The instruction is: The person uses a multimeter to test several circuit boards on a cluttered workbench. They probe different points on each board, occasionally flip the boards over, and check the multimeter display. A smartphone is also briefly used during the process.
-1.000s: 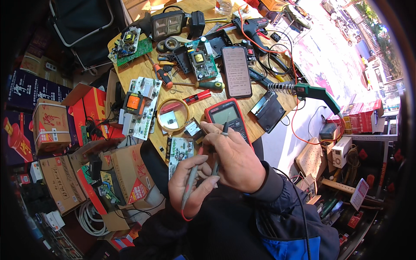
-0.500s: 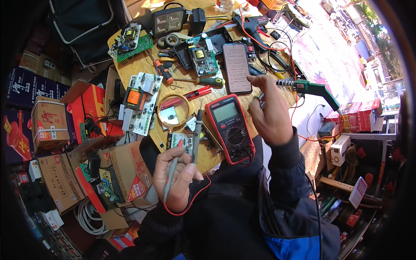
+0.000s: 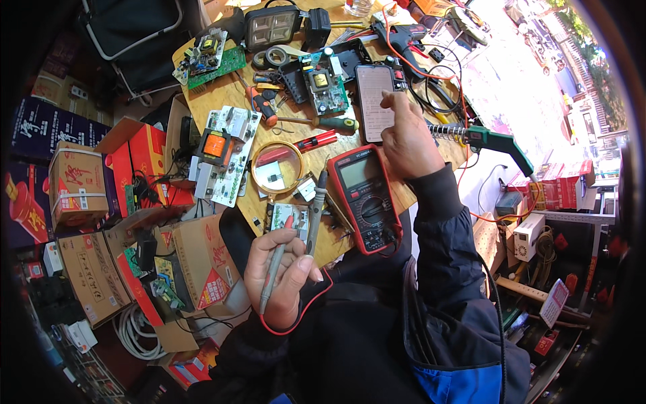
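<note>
My left hand [image 3: 291, 277] is closed round a pair of multimeter probes. The red-tipped probe [image 3: 272, 277] has a red lead looping below my wrist; the dark probe [image 3: 317, 210] stands up between my fingers. Both tips are in the air above a small circuit board [image 3: 286, 217]. My right hand [image 3: 412, 147] holds nothing; its index finger stretches over the lit screen of a phone [image 3: 370, 111], and whether it touches is unclear. The other fingers look bent. Between the hands a red multimeter [image 3: 367, 202] lies at the table's near edge. A magnifying glass [image 3: 277, 167] rests left of it.
A green-handled soldering iron [image 3: 498, 143] sits in a coil holder at the right. Left on the table is a board with an orange transformer [image 3: 217, 148]. Farther back are a green-handled screwdriver [image 3: 336, 124], a board in a black case [image 3: 321, 81] and a work light [image 3: 272, 28]. Opened cartons [image 3: 195, 249] stand left.
My right hand has moved forward and left, its index finger now over the phone screen. The left hand keeps the probes. The whole view has shifted slightly.
</note>
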A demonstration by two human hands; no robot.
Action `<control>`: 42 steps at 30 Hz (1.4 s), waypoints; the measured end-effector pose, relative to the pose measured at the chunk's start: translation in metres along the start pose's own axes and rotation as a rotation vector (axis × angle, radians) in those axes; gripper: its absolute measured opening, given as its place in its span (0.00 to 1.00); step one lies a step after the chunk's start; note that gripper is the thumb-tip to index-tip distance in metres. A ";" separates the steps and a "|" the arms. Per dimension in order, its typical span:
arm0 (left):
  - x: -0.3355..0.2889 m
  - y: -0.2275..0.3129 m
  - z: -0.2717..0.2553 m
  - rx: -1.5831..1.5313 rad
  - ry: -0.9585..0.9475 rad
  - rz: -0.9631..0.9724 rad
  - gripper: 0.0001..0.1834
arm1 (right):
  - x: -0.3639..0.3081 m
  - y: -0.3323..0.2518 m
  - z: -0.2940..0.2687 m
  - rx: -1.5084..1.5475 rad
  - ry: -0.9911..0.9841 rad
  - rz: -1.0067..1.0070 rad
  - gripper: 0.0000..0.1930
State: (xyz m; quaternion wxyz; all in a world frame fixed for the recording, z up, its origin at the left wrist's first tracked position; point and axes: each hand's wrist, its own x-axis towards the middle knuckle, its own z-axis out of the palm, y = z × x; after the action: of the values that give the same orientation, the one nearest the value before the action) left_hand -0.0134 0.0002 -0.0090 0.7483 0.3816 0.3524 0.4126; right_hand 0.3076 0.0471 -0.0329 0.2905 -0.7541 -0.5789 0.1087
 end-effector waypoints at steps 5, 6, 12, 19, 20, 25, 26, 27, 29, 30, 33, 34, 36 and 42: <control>0.001 0.000 0.001 -0.012 -0.004 -0.007 0.22 | -0.006 -0.006 -0.010 0.051 0.154 -0.035 0.25; 0.001 0.000 0.000 -0.013 -0.007 -0.007 0.22 | -0.007 -0.007 -0.011 0.074 0.173 -0.031 0.25; 0.001 -0.001 0.000 -0.025 -0.008 0.013 0.21 | -0.012 -0.011 -0.018 0.111 0.149 0.025 0.24; 0.000 0.000 0.000 -0.032 0.000 0.017 0.21 | -0.015 -0.013 -0.015 0.174 0.058 0.138 0.20; 0.000 0.000 0.000 -0.029 0.002 0.013 0.22 | -0.015 -0.012 -0.014 0.151 0.031 0.122 0.20; 0.001 0.000 -0.001 -0.042 -0.013 0.008 0.22 | -0.003 -0.002 -0.002 0.050 -0.069 0.066 0.18; 0.000 0.000 -0.002 -0.033 -0.001 -0.002 0.22 | 0.000 -0.001 0.001 0.008 -0.070 0.060 0.18; 0.000 0.000 -0.002 -0.032 0.005 -0.007 0.22 | 0.002 -0.002 0.004 0.010 -0.020 0.041 0.21; -0.001 0.000 -0.003 -0.026 0.009 -0.008 0.23 | 0.005 -0.004 0.007 0.033 0.084 -0.022 0.23; -0.001 0.001 -0.003 -0.022 0.008 -0.002 0.23 | 0.007 -0.005 0.008 0.042 0.137 -0.052 0.25; 0.000 0.000 -0.003 -0.027 0.011 -0.003 0.23 | 0.001 -0.009 -0.003 0.117 0.082 0.079 0.27; 0.001 0.000 -0.002 -0.041 0.005 -0.004 0.23 | -0.001 -0.009 -0.006 0.131 0.081 0.105 0.27; 0.000 0.000 -0.001 -0.024 -0.006 -0.018 0.23 | -0.001 -0.009 -0.008 0.119 0.120 0.071 0.26; 0.000 0.000 -0.003 -0.008 -0.016 -0.012 0.23 | -0.002 0.002 -0.005 0.101 0.158 0.015 0.24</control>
State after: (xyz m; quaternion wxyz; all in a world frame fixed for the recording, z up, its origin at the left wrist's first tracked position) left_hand -0.0154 0.0013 -0.0103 0.7549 0.3798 0.3470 0.4067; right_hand 0.3116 0.0436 -0.0306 0.3719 -0.7492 -0.5422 0.0801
